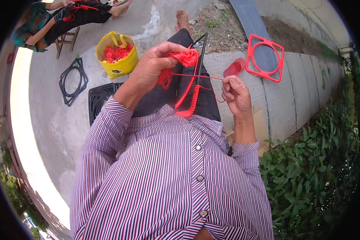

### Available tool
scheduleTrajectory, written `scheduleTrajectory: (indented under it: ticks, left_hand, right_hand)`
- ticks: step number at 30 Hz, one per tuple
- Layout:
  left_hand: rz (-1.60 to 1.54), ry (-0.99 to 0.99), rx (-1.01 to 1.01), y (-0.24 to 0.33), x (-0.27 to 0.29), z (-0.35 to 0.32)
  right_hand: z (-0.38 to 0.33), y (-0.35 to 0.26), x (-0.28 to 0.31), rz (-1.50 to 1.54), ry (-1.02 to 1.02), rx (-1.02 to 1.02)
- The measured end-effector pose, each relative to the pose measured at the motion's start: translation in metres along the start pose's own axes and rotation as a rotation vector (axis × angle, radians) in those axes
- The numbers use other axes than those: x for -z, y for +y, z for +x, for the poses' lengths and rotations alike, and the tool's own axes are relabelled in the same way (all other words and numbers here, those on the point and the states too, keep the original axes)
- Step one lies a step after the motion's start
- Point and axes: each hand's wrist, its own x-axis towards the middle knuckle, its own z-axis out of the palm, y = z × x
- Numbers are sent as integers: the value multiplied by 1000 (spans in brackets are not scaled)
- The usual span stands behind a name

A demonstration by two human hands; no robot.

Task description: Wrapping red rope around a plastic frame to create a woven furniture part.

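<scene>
My left hand (151, 66) is closed around a bundle of red cord (186, 58), with loops hanging below the fingers. From the bundle a single strand (196, 75) runs taut to my right hand (237, 93), whose fingers are pinched on it. Across my lap leans a dark frame (203, 52), partly hidden by the bundle. Tight red coils (195, 102) wrap its lower side, and a thin strand leads from them up toward my right hand.
A yellow bag (128, 62) of red cord stands ahead left, near a black frame (73, 82) on the ground. Stacked black frames (102, 98) sit by my left thigh. Right are a red frame (282, 60), a red shoe (235, 67) and bushes (308, 176). Another person (78, 22) sits far left.
</scene>
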Motion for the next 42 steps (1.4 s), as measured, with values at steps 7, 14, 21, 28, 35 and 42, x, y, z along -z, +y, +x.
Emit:
scheduleTrajectory:
  ticks: [7,14,21,28,35,42]
  left_hand:
    - [763,-158,259,-51,-20,-15]
    - [643,287,118,-85,-8,8]
    - [-245,54,659,-110,-14,5]
    - [-280,21,631,-101,-32,-2]
    - [-315,58,641,-105,-38,-4]
    - [-363,27,631,-106,-35,-1]
  right_hand:
    - [29,33,-30,-947,23,-95]
    - [0,4,-9,-543,352,343]
    - [-72,-62,-23,226,37,614]
    - [-115,-84,58,205,54,714]
    - [-6,29,-34,-116,441,230]
    - [-43,-32,-91,-347,330,208]
